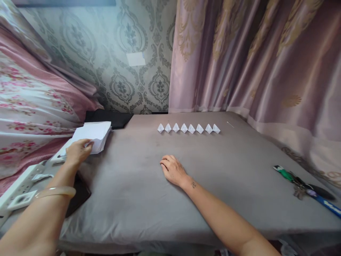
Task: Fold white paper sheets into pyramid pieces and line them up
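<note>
At the left, my left hand reaches over a stack of white paper, its thumb and fingers pinched at the near edge of a sheet. A pale bangle circles that wrist. My right hand rests palm down on the grey cloth near the middle, fingers loosely bent and nothing seen in them. Beyond it stands a row of several small folded white paper pieces, pointed at the top. The last two on the right touch or overlap.
Left of the stack are a white power strip and a dark flat object partly behind my forearm. A black folder-like item lies behind the paper. Keys with a blue strap lie at right. Curtains border the table.
</note>
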Motion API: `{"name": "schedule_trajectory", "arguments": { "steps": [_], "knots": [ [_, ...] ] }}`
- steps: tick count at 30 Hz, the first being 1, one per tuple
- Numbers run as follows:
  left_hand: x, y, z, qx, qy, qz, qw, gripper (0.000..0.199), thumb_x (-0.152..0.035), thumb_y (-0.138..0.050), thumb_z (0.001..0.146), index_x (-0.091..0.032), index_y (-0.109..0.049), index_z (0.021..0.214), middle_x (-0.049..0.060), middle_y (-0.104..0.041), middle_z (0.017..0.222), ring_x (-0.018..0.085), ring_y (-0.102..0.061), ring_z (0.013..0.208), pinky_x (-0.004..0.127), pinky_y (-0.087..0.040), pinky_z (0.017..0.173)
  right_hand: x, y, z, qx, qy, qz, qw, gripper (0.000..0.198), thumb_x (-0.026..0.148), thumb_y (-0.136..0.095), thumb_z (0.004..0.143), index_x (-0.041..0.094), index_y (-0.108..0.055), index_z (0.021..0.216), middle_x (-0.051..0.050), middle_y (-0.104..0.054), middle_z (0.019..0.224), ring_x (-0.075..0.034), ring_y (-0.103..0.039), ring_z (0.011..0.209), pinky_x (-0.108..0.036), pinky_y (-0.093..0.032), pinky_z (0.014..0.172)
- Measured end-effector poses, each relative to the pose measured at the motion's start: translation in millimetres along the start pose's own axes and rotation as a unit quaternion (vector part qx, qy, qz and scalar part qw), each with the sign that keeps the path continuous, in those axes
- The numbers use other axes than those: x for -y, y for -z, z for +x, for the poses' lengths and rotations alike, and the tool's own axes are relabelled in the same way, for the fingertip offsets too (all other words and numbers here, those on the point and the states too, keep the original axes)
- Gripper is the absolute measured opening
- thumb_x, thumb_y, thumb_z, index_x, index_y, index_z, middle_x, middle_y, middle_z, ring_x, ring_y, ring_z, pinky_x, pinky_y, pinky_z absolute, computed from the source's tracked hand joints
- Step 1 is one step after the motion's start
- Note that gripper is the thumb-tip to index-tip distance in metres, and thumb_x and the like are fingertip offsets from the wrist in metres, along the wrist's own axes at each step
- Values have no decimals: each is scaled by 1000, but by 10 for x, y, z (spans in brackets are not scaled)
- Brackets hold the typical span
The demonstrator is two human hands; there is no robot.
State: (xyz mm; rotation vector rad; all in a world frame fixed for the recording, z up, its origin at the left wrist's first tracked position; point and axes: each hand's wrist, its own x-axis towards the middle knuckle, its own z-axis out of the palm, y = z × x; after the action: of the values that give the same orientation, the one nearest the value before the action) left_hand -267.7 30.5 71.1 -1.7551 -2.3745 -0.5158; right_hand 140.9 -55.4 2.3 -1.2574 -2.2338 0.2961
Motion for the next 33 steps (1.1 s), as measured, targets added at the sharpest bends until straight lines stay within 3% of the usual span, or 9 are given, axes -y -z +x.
{"name": "schedule_trajectory", "arguments": {
  "steps": [2,5,8,11,13,18,24,28,33],
  "knots": [
    [-154,36,-112,-63,-12,27,998,40,-40,-36,89,-23,-64,110,6,-73,101,26,-63,96,36,-45,84,11,-3,-1,-4,3,0,1000,22,18,-47,92,19,-68,99,-7,-65,105,-17,-55,97,-30,-45,91],
    [-573,45,-402,-113,-111,5,987,35,-32,-35,90,-22,-64,107,5,-73,96,23,-66,93,37,-43,95,9,30,-2,-15,-11,6,1000,21,17,-49,91,21,-67,100,-4,-66,105,-17,-57,99,-28,-46,91],
    [-1139,-59,-836,-65,-270,-74,958,34,-19,-37,86,-24,-62,109,7,-71,108,24,-66,97,42,-40,103,-80,129,-16,-38,-51,6,998,27,15,-48,89,21,-64,109,-6,-66,110,-19,-56,105,-32,-46,96],
    [-1698,-236,-1314,38,-380,-108,918,36,-10,-38,82,-27,-62,104,9,-71,107,23,-66,99,41,-47,95,-258,267,-32,-51,-82,-1,995,39,13,-53,83,17,-58,122,-13,-60,119,-25,-53,113,-43,-42,101],
    [-2001,-327,-1586,80,-408,-114,902,32,-10,-43,81,-27,-61,100,7,-71,106,20,-66,100,32,-51,87,-375,348,-37,-40,-70,-21,997,53,14,-56,79,18,-51,132,-14,-55,128,-27,-48,121,-45,-41,104],
    [-2438,-293,-1975,154,-454,-105,871,23,-9,-42,85,-19,-57,100,13,-69,102,26,-65,98,37,-53,76,-503,457,-77,50,-8,-11,999,62,6,-48,75,18,-47,136,-13,-48,140,-25,-43,130,-44,-37,108],
    [-2468,-185,-2066,165,-433,-179,868,19,-18,-43,91,-23,-55,105,12,-69,103,25,-66,97,39,-52,81,-597,477,-149,115,4,-12,993,60,6,-52,70,20,-55,129,-12,-50,139,-25,-45,130,-45,-37,107],
    [-2204,-231,-1987,139,-408,-220,875,38,-23,-53,85,-22,-49,124,15,-60,127,28,-56,120,46,-47,98,-659,491,-133,128,10,-11,992,64,3,-49,68,21,-55,129,-11,-50,140,-23,-44,130,-44,-36,108],
    [-1757,-335,-1756,156,-383,-240,878,63,-10,-54,72,-19,-45,133,15,-54,135,28,-52,125,45,-44,105,-643,526,-102,140,5,-16,990,60,4,-45,71,18,-57,128,-10,-51,139,-24,-46,129,-43,-36,108]
  ]
}}
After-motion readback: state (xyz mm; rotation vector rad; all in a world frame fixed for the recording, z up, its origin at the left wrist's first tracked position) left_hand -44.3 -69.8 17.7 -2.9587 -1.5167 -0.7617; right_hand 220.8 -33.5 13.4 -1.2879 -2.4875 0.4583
